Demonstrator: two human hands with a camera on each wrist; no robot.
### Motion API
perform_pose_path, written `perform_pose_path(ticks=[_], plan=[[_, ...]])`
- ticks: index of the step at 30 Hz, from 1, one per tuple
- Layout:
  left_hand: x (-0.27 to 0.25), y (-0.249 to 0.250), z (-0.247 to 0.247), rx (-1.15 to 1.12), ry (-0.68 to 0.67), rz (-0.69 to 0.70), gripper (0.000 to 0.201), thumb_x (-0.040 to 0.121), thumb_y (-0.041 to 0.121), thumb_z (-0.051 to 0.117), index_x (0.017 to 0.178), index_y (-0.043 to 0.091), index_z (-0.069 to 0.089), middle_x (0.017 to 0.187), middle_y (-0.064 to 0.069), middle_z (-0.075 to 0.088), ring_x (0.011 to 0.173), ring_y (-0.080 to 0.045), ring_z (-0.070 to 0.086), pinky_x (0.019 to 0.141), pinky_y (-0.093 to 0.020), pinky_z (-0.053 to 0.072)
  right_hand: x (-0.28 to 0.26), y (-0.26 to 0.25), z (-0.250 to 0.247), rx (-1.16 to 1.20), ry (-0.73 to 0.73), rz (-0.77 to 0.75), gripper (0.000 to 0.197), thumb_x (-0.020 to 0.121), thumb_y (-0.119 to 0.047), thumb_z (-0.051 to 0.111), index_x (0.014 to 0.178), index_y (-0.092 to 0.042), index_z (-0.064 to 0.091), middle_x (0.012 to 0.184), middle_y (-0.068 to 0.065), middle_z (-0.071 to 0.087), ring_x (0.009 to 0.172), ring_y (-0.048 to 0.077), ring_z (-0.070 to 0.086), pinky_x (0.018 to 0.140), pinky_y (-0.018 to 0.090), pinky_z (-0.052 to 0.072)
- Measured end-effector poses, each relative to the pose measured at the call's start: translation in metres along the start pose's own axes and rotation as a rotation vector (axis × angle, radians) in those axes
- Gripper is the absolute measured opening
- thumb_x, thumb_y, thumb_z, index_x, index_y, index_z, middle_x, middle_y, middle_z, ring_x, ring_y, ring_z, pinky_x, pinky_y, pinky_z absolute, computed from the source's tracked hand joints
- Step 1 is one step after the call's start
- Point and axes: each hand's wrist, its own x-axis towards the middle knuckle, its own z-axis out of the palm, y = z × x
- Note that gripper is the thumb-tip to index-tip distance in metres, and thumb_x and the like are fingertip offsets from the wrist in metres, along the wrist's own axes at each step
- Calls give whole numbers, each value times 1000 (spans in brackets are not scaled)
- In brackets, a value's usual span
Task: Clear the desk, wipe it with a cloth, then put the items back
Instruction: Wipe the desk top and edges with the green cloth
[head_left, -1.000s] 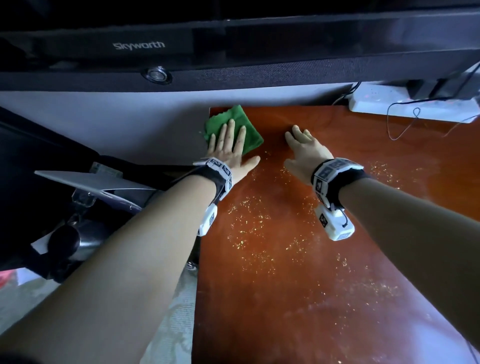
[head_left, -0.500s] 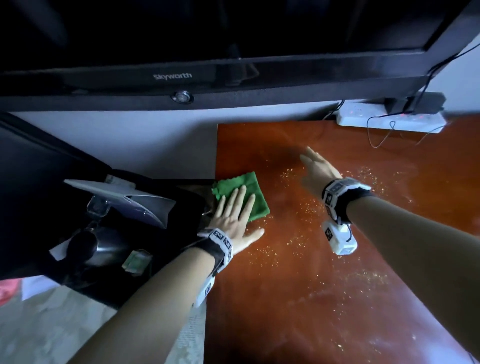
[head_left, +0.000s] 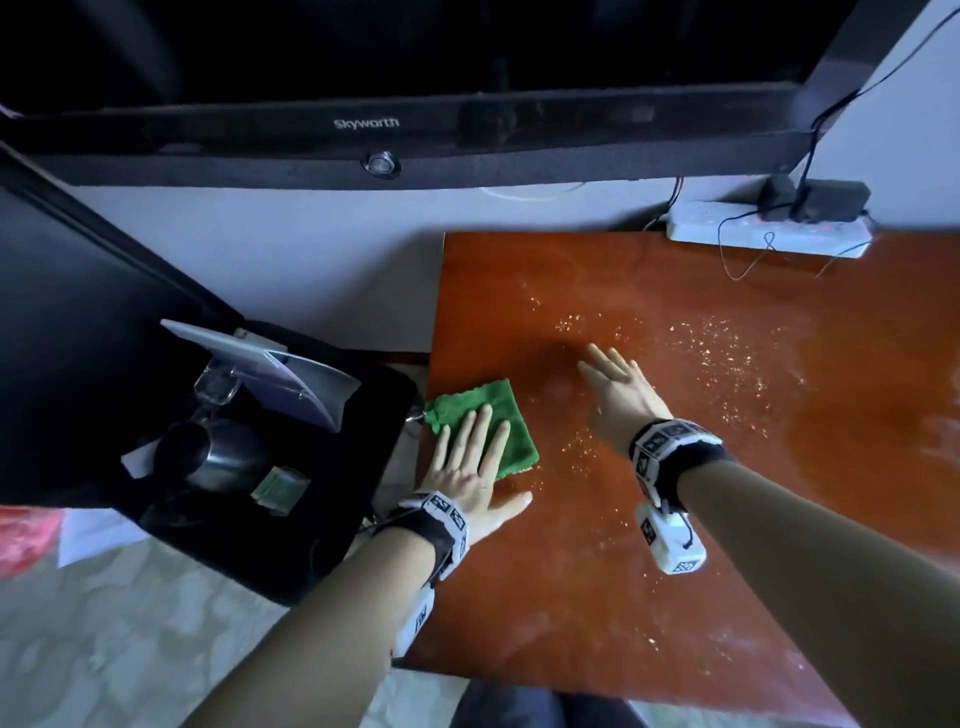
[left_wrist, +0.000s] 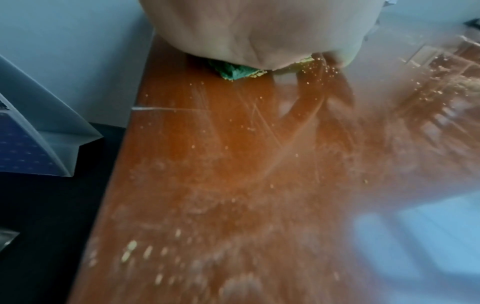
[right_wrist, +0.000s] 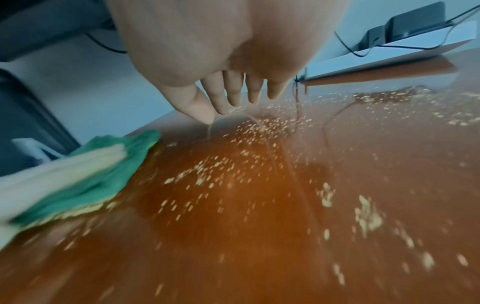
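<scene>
A folded green cloth (head_left: 485, 415) lies near the left edge of the reddish-brown desk (head_left: 649, 597). My left hand (head_left: 470, 462) lies flat on the cloth, fingers straight, thumb out on the wood. From the left wrist view only the cloth's corner (left_wrist: 235, 72) shows under the palm. My right hand (head_left: 618, 387) is to the right of the cloth, fingers straight, thumb tip (right_wrist: 205, 117) at the wood. Yellowish crumbs (head_left: 717, 338) speckle the desk. The right wrist view shows the cloth (right_wrist: 103, 174) at its left.
A black open case (head_left: 218, 467) stands left of the desk with a metal jug (head_left: 223, 454), a clear stand and small items inside. A white power strip (head_left: 769, 236) with plugs and thin cables sits at the desk's back right. A dark TV (head_left: 415, 130) hangs above.
My left hand has dragged the cloth from the desk's far left corner toward me along the left edge. The right hand also came back toward me, fingers now straighter.
</scene>
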Motion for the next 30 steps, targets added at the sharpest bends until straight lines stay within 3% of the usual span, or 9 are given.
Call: perform_pose_path(ticks=[2, 8, 12, 15, 17, 20, 25, 30], plan=[[4, 4, -8, 26, 43, 26, 95, 82, 78, 13, 154, 26, -20, 158, -1, -35, 147, -18, -28, 121, -45, -14, -9, -5, 16, -62, -17, -63, 69, 95, -22, 49, 157, -15, 20, 165, 2, 2, 152, 20, -4, 122, 35, -5], [18, 5, -12, 33, 114, -11, 99, 75, 81, 1, 157, 25, -13, 162, -3, -26, 150, -18, -19, 121, -45, -12, -28, -23, 40, -147, -69, -37, 71, 96, -27, 42, 158, -13, 10, 166, 2, -3, 152, 23, -8, 123, 40, -4], [-34, 22, 17, 0, 113, 3, 98, 79, 80, 11, 158, 25, -10, 162, -4, -25, 151, -19, -19, 122, -46, -11, -41, -30, 38, -235, -110, -42, 66, 96, -25, 41, 156, -13, 18, 165, 1, 7, 152, 26, -9, 120, 44, -6], [-79, 39, 43, -57, 147, -9, 97, 82, 77, 27, 159, 23, 4, 165, -6, -12, 153, -22, -5, 123, -50, 4, -55, -32, 41, -207, -150, -10, 69, 94, -22, 41, 157, -14, 14, 165, 0, 2, 152, 26, -9, 122, 44, -5], [-94, 46, 56, -66, 147, -16, 97, 83, 76, 31, 159, 22, 6, 165, -7, -8, 153, -24, 1, 123, -50, 6, -60, -34, 44, -180, -148, 3, 70, 94, -20, 38, 158, -14, 11, 166, 0, -1, 151, 25, -9, 121, 44, -6], [-93, 48, 60, -86, 123, -40, 97, 82, 77, 28, 158, 26, -4, 163, -3, -18, 153, -23, -7, 122, -49, -1, -59, -35, 44, -159, -143, 21, 68, 93, -22, 37, 157, -14, 15, 166, 1, 2, 152, 24, -8, 121, 43, -6], [-61, 37, 41, -46, 105, -55, 95, 83, 79, 18, 156, 28, -15, 160, 1, -32, 149, -16, -23, 122, -46, -7, -56, -31, 40, -181, -83, -19, 60, 95, -31, 42, 152, -15, 33, 164, -1, 17, 152, 22, 1, 121, 44, -4], [-18, 25, 17, -45, 138, -75, 92, 88, 78, 22, 157, 28, -14, 161, 0, -30, 149, -15, -23, 122, -45, -10, -56, -29, 50, -134, 12, -24, 54, 90, -22, 42, 143, -13, 45, 157, -2, 31, 150, 23, 11, 123, 46, 3]])
